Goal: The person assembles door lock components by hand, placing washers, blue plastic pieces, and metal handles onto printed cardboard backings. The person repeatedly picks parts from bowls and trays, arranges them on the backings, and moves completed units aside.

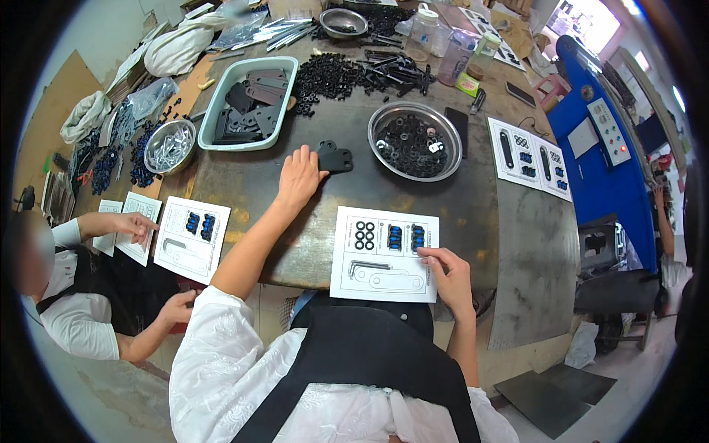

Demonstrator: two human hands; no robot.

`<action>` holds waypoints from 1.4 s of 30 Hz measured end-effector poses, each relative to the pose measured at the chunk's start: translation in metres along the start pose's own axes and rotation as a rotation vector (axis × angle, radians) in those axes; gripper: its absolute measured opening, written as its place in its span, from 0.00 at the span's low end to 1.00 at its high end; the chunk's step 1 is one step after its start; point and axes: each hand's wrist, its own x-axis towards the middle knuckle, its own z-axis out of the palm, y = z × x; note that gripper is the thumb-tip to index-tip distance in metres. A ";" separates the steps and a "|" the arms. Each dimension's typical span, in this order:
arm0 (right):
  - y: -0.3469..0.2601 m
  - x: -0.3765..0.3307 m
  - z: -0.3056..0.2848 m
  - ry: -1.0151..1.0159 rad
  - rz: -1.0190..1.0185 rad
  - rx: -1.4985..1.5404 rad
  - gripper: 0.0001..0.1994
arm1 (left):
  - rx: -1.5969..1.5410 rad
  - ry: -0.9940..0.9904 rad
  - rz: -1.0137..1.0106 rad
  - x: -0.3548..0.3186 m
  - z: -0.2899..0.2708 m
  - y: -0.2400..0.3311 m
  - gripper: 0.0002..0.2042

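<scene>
My left hand reaches forward over the dark table and rests its fingers on a flat black plate. My right hand lies near the front edge, its fingertips on the right side of a white layout sheet. On that sheet sit black rings, two groups of small blue parts, an angled key and a long flat outline. Just beyond the sheet stands a steel bowl filled with black round parts.
A pale green tray of dark flat plates stands at the back left, beside a small steel bowl of silver screws. Loose black parts are heaped behind. A person at my left touches another sheet. More sheets lie right.
</scene>
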 end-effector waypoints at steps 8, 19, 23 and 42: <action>-0.007 0.004 0.008 -0.045 -0.020 -0.044 0.11 | -0.022 0.025 -0.021 -0.015 -0.003 -0.007 0.11; -0.043 0.071 0.079 -0.171 0.186 0.807 0.16 | -1.450 -0.382 -0.372 -0.052 -0.098 0.091 0.18; -0.023 0.070 0.077 0.038 0.327 0.909 0.11 | -1.391 -0.284 -0.389 -0.039 -0.090 0.082 0.17; 0.016 -0.062 0.031 0.051 0.658 0.516 0.19 | 0.029 -0.142 -0.207 0.003 0.006 0.079 0.07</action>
